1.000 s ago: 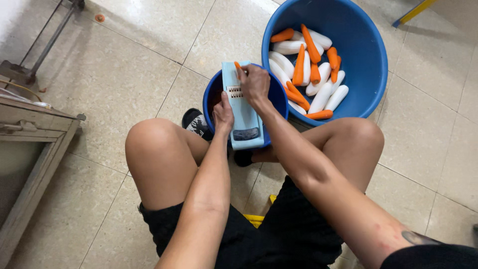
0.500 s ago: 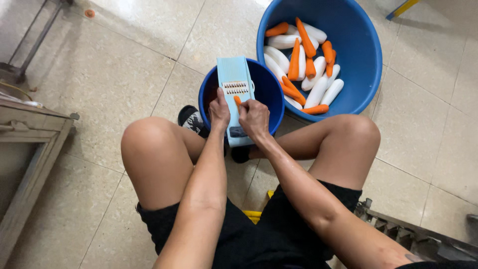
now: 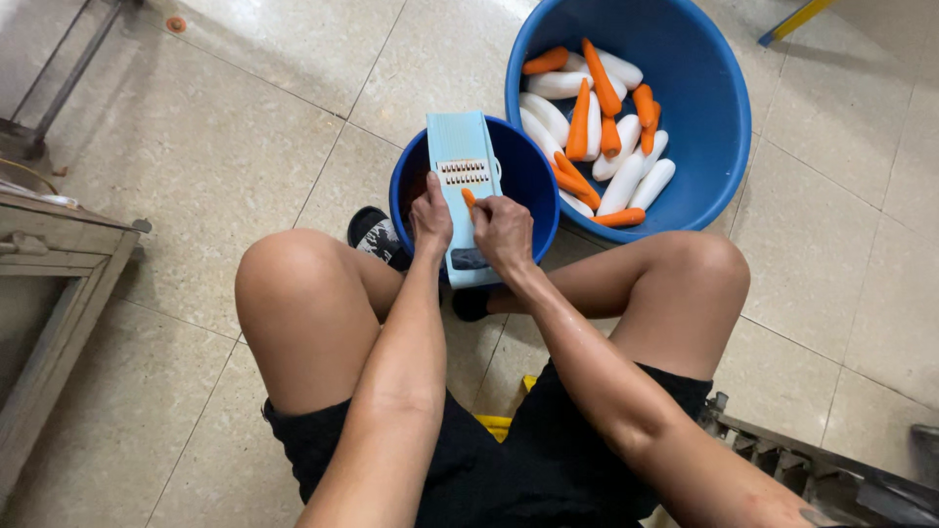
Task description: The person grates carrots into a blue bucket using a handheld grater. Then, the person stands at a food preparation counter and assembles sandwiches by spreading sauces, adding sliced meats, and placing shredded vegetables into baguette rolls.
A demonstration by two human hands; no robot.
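Two hands on flat plastic grater (image 3: 463, 186)

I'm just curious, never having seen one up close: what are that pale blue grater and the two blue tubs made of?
The grater looks like matte moulded plastic, judging by its even pale blue; its toothed strip seems to be metal, though it is too small to tell. The small tub and the big tub look like smooth plastic, going by their solid blue and soft sheen.
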